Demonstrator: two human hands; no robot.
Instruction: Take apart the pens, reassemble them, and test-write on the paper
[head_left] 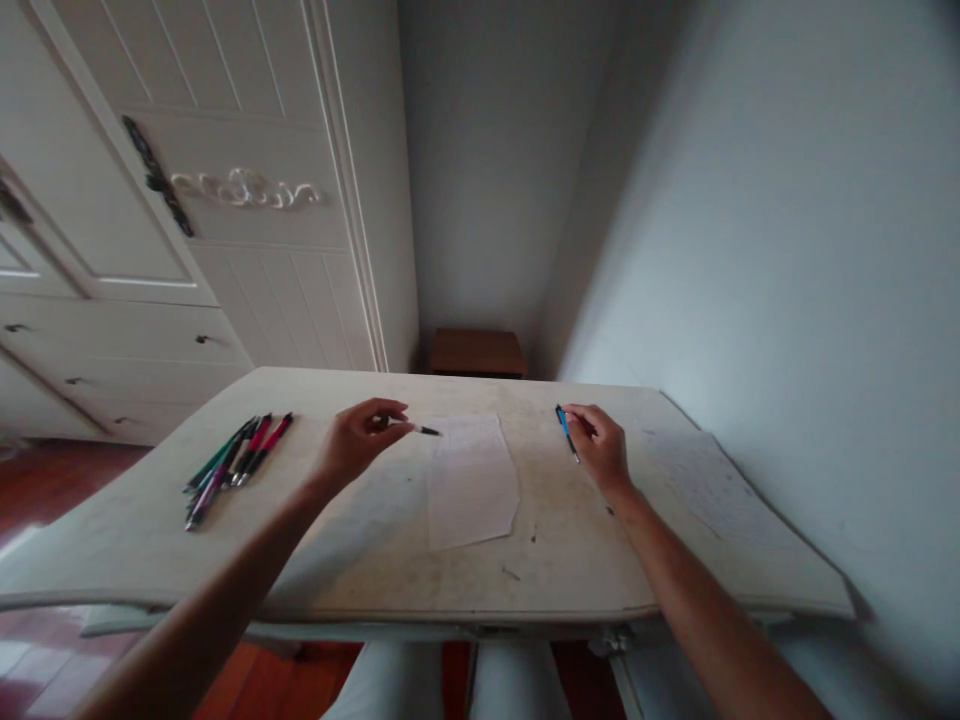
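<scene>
My left hand (364,435) pinches a slim pen (425,430) with a white and dark tip end. That tip points right, over the upper left corner of a sheet of paper (472,490) lying mid-table; whether it touches the sheet I cannot tell. Right of the sheet, my right hand (598,442) is closed on a blue pen (562,422) with dark ends, its lower end slanting down towards the tabletop. At the left of the table lies a loose pile of several pens (232,465) in green, purple, red and black.
The worn white table (360,570) spans the view. A second sheet with faint marks (705,480) lies near its right edge, beside the wall (825,300). To the left stands a white wardrobe (277,230). A brown wooden piece (478,350) sits behind the table.
</scene>
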